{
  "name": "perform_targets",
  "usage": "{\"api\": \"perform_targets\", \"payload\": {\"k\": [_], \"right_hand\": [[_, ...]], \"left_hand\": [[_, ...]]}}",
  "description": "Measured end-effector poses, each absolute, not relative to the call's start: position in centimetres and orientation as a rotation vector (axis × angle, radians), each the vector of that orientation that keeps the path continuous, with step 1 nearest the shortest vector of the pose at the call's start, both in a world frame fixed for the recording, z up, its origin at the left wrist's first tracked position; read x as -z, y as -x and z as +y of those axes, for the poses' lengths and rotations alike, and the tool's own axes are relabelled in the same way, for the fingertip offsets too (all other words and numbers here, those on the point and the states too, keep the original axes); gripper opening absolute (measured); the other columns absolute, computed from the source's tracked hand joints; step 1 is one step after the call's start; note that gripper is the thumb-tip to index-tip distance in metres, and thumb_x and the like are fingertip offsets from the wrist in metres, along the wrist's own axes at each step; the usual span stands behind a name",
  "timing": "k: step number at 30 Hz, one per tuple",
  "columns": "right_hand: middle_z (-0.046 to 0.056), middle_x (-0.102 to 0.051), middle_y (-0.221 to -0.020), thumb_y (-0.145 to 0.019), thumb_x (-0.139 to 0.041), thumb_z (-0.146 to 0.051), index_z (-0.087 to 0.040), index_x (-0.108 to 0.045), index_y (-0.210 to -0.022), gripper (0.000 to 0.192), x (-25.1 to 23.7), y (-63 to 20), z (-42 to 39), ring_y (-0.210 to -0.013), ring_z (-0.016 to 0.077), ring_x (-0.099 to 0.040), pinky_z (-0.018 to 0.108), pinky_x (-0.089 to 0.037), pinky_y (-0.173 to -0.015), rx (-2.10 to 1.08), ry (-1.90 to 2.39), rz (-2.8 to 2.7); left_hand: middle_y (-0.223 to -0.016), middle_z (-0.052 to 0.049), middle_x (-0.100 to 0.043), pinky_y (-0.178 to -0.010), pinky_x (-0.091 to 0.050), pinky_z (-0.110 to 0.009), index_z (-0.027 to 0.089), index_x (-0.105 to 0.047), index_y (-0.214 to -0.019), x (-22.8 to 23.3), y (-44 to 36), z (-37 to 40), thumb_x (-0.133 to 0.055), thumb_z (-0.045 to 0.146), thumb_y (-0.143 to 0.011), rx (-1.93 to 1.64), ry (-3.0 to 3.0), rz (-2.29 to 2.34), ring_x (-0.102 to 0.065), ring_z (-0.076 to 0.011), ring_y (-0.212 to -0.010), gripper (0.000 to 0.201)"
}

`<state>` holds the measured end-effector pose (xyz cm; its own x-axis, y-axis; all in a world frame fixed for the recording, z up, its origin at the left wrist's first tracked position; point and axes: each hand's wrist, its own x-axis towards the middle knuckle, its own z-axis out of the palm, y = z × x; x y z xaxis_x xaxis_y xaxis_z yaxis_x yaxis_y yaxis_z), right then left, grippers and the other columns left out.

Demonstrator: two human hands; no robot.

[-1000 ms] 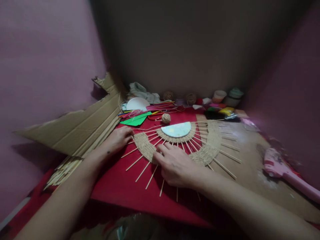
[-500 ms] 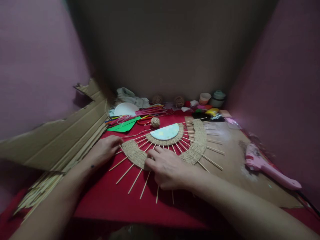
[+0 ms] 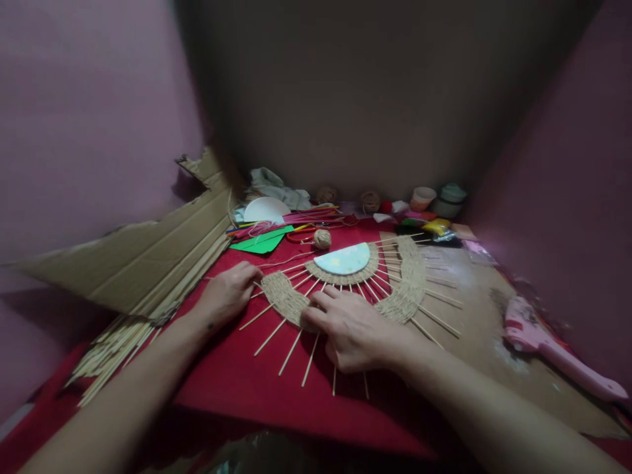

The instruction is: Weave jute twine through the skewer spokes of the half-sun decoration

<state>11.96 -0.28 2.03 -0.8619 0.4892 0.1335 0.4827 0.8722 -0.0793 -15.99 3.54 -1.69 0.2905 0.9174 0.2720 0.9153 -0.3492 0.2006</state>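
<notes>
A half-round woven piece lies on the red cloth: thin wooden sticks fan out from a pale patterned half-disc, edged with woven twine. A wider band of woven jute twine crosses the sticks further out. My left hand is at the band's left end, fingers pinched on the jute twine that runs from a small twine ball. My right hand bends over the middle of the band, thumb and fingers closed on it, hiding that stretch and the sticks beneath.
A pink glue gun lies on a brown board at right. Cardboard leans at left above bundled sticks. Behind are green sheets, a white half-disc, twine balls, a cup and a jar.
The whole scene has shifted right in view as the camera turned left. Both hands keep their places on the woven piece, with only slight finger movement.
</notes>
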Motion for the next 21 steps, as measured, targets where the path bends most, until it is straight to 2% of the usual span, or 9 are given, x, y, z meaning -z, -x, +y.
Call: {"api": "perform_targets", "payload": {"k": [10, 17, 21], "right_hand": [[0.008, -0.055, -0.096, -0.077, -0.048, -0.022, -0.017, -0.056, -0.098, 0.023, -1.5, -11.6, 0.0, -0.084, 0.0189, -0.043, 0.032, -0.036, -0.07, -0.129, 0.751, -2.845], [0.01, -0.058, -0.102, -0.085, -0.047, -0.04, -0.015, -0.054, -0.113, 0.038, -1.4, -11.5, 0.0, -0.091, 0.022, -0.047, 0.034, -0.038, -0.069, -0.165, 0.835, -2.838], [0.01, -0.058, -0.101, -0.086, -0.047, -0.035, -0.015, -0.054, -0.113, 0.034, -1.3, -11.4, 0.1, -0.091, 0.0215, -0.047, 0.033, -0.038, -0.07, -0.15, 0.829, -2.868]], "left_hand": [[-0.086, -0.008, -0.065, -0.076, -0.047, -0.032, 0.016, -0.064, -0.085, 1.1, 15.7, 3.4, -0.041, 0.027, -0.082, -0.586, -2.466, 1.759, -0.061, -0.021, -0.082, 0.026], [-0.089, -0.008, -0.068, -0.078, -0.048, -0.031, 0.016, -0.067, -0.089, 0.7, 15.6, 3.1, -0.041, 0.03, -0.082, -0.547, -2.464, 1.697, -0.062, -0.0205, -0.084, 0.029], [-0.087, -0.008, -0.069, -0.076, -0.048, -0.031, 0.016, -0.068, -0.086, 0.2, 15.3, 2.9, -0.042, 0.031, -0.08, -0.548, -2.415, 1.701, -0.063, -0.0208, -0.082, 0.03]]}}
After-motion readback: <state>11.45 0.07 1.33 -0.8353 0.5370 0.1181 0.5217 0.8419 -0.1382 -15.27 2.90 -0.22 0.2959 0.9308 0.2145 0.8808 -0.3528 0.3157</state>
